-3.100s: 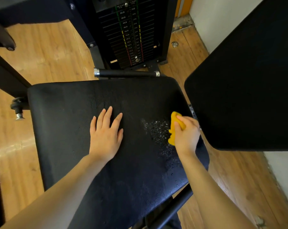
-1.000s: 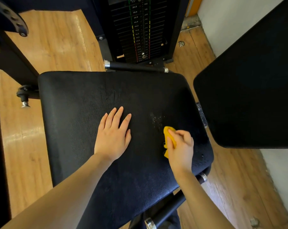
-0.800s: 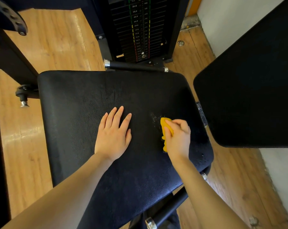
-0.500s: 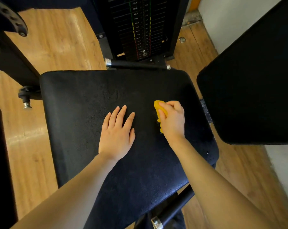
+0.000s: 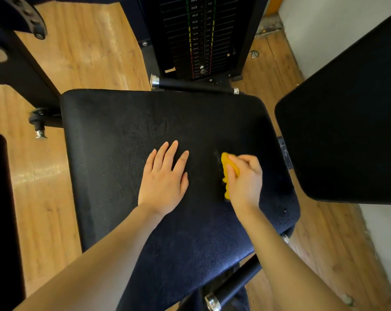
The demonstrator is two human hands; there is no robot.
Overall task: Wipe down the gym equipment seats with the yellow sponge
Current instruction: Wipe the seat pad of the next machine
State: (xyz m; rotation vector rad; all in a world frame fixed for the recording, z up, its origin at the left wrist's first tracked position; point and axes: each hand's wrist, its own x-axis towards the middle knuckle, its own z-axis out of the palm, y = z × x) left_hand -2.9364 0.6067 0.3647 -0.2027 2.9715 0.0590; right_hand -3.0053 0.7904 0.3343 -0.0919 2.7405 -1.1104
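Fingers of your right hand (image 5: pixel 245 182) are curled round the yellow sponge (image 5: pixel 229 170), thumb along its left side, pressing it down onto the black seat pad (image 5: pixel 122 135) just right of the frame's centre. Only the sponge's upper end and left edge show past your knuckles; the rest is hidden under the palm. A faint wet sheen lies on the pad beside the sponge's upper end. Your left hand (image 5: pixel 164 182) lies flat on the same pad near the middle of the frame, fingers straight and slightly spread, palm down, holding nothing; it sits near the sponge without touching it. A second black pad (image 5: pixel 347 122) fills the right side of the frame. At top centre stands the weight stack (image 5: pixel 196 37), with a black bar (image 5: pixel 194 85) just beyond the seat's far edge. Wooden floor (image 5: pixel 82 46) shows at upper left.
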